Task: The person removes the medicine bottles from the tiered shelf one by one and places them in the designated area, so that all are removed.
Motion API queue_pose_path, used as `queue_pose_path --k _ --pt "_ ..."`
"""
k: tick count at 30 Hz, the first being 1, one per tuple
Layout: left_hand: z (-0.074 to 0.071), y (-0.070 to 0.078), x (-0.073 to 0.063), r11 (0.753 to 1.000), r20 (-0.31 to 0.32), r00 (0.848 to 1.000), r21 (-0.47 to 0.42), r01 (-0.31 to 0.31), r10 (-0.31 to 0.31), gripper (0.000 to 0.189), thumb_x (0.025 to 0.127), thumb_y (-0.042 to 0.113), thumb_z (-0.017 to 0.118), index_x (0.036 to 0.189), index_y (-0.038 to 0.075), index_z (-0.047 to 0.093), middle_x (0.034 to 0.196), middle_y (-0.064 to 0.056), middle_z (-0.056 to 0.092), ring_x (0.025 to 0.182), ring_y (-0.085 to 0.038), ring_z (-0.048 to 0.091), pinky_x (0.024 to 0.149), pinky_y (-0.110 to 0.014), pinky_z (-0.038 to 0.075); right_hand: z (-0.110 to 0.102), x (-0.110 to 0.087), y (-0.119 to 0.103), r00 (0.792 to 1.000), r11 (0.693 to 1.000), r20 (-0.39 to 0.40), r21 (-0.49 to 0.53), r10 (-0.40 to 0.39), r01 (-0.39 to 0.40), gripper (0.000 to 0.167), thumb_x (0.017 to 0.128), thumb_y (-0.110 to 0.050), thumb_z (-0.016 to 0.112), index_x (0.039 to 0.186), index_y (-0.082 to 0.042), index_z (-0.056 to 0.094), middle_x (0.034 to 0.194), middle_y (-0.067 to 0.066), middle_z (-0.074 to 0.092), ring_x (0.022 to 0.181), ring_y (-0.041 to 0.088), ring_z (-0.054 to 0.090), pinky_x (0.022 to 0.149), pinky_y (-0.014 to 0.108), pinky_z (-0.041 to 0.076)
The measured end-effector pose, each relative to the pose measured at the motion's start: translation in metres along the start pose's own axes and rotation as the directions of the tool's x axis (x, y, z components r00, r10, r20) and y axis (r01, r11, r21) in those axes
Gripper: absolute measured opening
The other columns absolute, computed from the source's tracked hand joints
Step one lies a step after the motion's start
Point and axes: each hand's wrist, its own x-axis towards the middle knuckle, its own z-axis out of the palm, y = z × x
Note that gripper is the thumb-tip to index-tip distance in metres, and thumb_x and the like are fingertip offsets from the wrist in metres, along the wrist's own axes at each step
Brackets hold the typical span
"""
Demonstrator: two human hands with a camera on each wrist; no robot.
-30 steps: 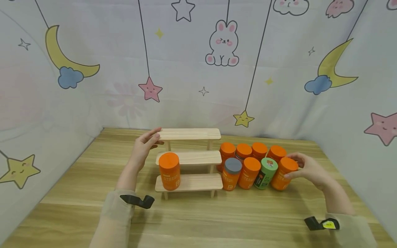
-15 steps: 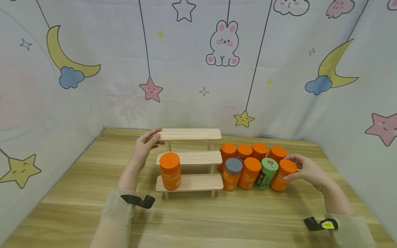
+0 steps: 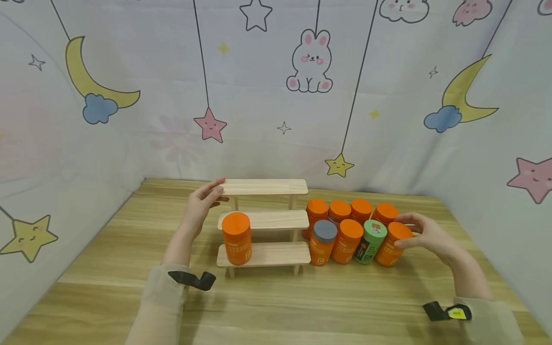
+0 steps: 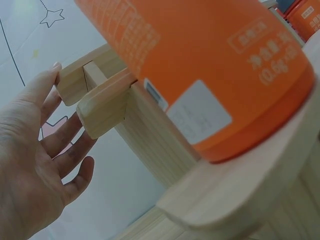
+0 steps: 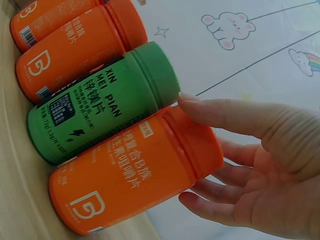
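My left hand [image 3: 200,203] touches the left end of the top plank of a three-step wooden rack [image 3: 267,187]. Its fingers look relaxed around the plank ends in the left wrist view. On the lowest step, at the left, stands an orange vitamin bottle [image 3: 237,239], upright. At the right end of the front row, my right hand [image 3: 427,235] holds another orange vitamin bottle [image 3: 390,247] by its lid, thumb in front and fingers behind. This bottle [image 5: 130,172] leans close against a green tablet bottle [image 5: 105,102]. Part of its lid is hidden by the fingers.
Right of the rack, an orange bottle with a grey lid [image 3: 322,244] and an orange-lidded bottle [image 3: 346,242] complete the front row. Several orange-lidded bottles [image 3: 361,209] stand close behind. A patterned cloth [image 3: 258,96] encloses the wooden table [image 3: 276,306].
The bottle at my right hand has shifted slightly left and forward, nearer the green one. The right fingers have moved a little on its lid. My left hand stays put.
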Motion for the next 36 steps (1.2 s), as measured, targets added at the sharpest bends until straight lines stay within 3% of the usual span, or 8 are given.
queue_pose_path --k 3,6,14,21,25,28,31,36 --pt "0.0 0.0 0.0 1.0 0.001 1.0 -0.002 -0.005 0.005 0.047 0.102 0.027 0.052 0.143 0.004 0.048 0.101 0.026 0.065 0.086 0.0 0.065 0.094 -0.029 0.045 -0.003 -0.003 -0.006 1.0 1.0 -0.028 0.004 -0.009 0.009 0.065 0.087 -0.016 0.074 0.138 0.008 0.042 0.14 0.029 0.045 0.113 0.003 0.053 0.082 0.023 0.051" --pt "0.0 0.0 0.0 1.0 0.003 1.0 0.0 -0.007 0.007 0.047 0.102 0.027 0.052 0.143 0.004 0.048 0.102 0.026 0.064 0.086 0.0 0.065 0.092 -0.026 0.046 -0.006 -0.005 -0.013 0.998 1.0 -0.055 0.002 -0.01 0.01 0.063 0.089 -0.019 0.072 0.139 0.006 0.042 0.14 0.028 0.047 0.102 -0.015 0.048 0.082 0.02 0.049" --pt "0.0 0.0 0.0 1.0 0.003 1.0 -0.003 -0.011 0.011 0.047 0.102 0.026 0.052 0.143 0.003 0.048 0.103 0.028 0.064 0.086 0.0 0.065 0.097 -0.038 0.043 -0.011 0.002 -0.038 0.992 0.999 -0.127 -0.029 -0.017 0.013 0.061 0.092 -0.025 0.07 0.14 0.001 0.044 0.138 0.018 0.052 0.107 -0.001 0.054 0.088 0.025 0.047" --pt "0.0 -0.001 0.0 1.0 0.002 1.0 0.006 -0.008 0.008 0.047 0.102 0.027 0.053 0.143 0.004 0.049 0.105 0.027 0.063 0.086 0.0 0.065 0.091 -0.027 0.046 -0.003 0.012 -0.066 0.981 0.996 -0.186 0.059 -0.052 0.064 0.056 0.091 -0.027 0.07 0.135 -0.001 0.047 0.111 -0.025 0.055 0.101 -0.01 0.054 0.086 0.015 0.044" --pt "0.0 -0.001 0.0 1.0 0.005 1.0 0.001 -0.008 0.008 0.047 0.102 0.027 0.053 0.143 0.004 0.048 0.105 0.027 0.063 0.086 0.001 0.065 0.095 -0.032 0.045 0.006 0.019 -0.082 0.972 0.985 -0.22 0.13 -0.084 0.115 0.044 0.092 -0.025 0.07 0.129 -0.008 0.052 0.11 -0.024 0.057 0.104 -0.003 0.055 0.084 0.015 0.047" --pt "0.0 -0.001 0.0 1.0 0.006 1.0 -0.005 -0.007 0.007 0.047 0.102 0.027 0.052 0.143 0.004 0.049 0.104 0.027 0.064 0.086 0.001 0.065 0.096 -0.034 0.044 0.014 0.026 -0.095 0.967 0.969 -0.231 0.19 -0.11 0.156 0.039 0.092 -0.023 0.069 0.126 -0.01 0.053 0.112 -0.021 0.059 0.107 0.002 0.055 0.089 0.022 0.047" --pt "-0.001 -0.001 0.0 1.0 0.004 1.0 -0.008 -0.007 0.007 0.047 0.102 0.027 0.053 0.143 0.005 0.049 0.104 0.027 0.064 0.086 0.0 0.065 0.094 -0.032 0.045 0.024 0.031 -0.109 0.962 0.954 -0.235 0.231 -0.138 0.193 0.041 0.093 -0.02 0.069 0.128 -0.006 0.053 0.114 -0.018 0.059 0.111 0.004 0.055 0.098 0.033 0.044" --pt "-0.001 -0.001 0.0 1.0 0.007 1.0 -0.004 -0.007 0.008 0.048 0.102 0.028 0.052 0.143 0.004 0.048 0.104 0.027 0.064 0.086 0.0 0.065 0.093 -0.029 0.045 0.043 0.042 -0.133 0.958 0.931 -0.233 0.283 -0.167 0.231 0.046 0.092 -0.019 0.069 0.131 -0.003 0.05 0.12 -0.009 0.059 0.119 0.017 0.054 0.1 0.032 0.044"
